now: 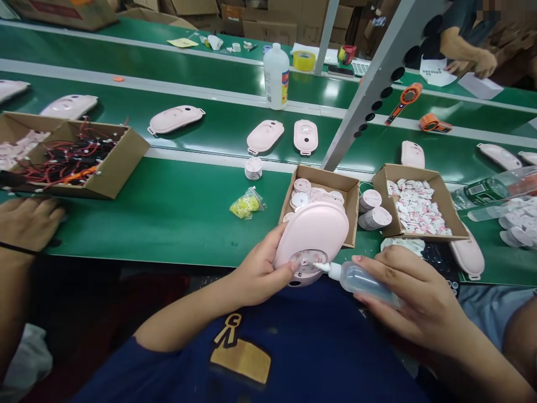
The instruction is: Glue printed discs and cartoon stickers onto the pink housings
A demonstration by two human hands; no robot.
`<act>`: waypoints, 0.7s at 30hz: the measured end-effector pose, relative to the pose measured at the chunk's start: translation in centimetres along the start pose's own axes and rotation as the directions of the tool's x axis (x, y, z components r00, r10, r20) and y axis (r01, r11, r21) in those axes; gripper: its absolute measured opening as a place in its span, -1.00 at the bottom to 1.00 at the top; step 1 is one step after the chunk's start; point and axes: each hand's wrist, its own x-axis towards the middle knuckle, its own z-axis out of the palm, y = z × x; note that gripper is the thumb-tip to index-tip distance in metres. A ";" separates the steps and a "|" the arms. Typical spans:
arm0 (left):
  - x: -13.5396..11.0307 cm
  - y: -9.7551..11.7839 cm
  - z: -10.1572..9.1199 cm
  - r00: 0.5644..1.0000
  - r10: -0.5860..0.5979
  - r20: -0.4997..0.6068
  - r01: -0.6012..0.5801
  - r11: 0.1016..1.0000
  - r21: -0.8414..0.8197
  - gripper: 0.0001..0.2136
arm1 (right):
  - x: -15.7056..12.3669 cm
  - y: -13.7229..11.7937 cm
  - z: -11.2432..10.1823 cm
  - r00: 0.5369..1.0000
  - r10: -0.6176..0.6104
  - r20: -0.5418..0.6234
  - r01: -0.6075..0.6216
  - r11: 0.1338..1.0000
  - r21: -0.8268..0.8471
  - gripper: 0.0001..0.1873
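Note:
My left hand point(262, 268) grips a pink oval plastic shell point(312, 232), tilted toward me near the table's front edge. My right hand point(413, 299) is wrapped round a small clear squeeze bottle point(361, 280). Its white nozzle touches the round disc point(308, 262) set in the shell's near end. Just behind the shell is an open cardboard box of round white discs point(321, 193).
A second box of small white-and-pink parts point(417, 210) stands to the right, a box of red and black wires point(71, 159) to the left. A co-worker's hand point(27, 224) rests at far left. Pink shells point(264, 136) lie on the green conveyor. A grey post point(369, 95) leans across.

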 end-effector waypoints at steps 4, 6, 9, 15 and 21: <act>-0.1 0.0 -0.1 1.000 -0.018 0.003 0.018 1.000 -0.007 -0.42 | -0.1 0.1 -0.1 1.000 -0.006 -0.001 0.005 1.000 -0.011 -0.55; -0.1 0.0 -0.1 0.999 -0.033 -0.007 0.033 0.999 -0.009 -0.39 | -0.3 0.1 -0.2 1.000 0.002 0.006 -0.002 1.000 -0.019 -0.57; -0.1 0.0 -0.1 0.998 -0.052 -0.023 0.051 0.999 -0.010 -0.38 | -0.5 0.0 -0.3 1.000 0.022 0.017 -0.021 0.999 -0.035 -0.56; 0.0 0.2 0.1 0.998 -0.056 -0.021 0.054 0.995 -0.079 -0.39 | -0.8 -0.2 -0.3 0.999 0.042 0.013 -0.042 0.999 -0.020 -0.48; -0.1 0.0 0.1 0.998 -0.063 -0.023 0.062 0.996 -0.064 -0.40 | -1.0 -0.1 -0.1 0.999 0.027 0.019 -0.027 0.999 -0.033 -0.49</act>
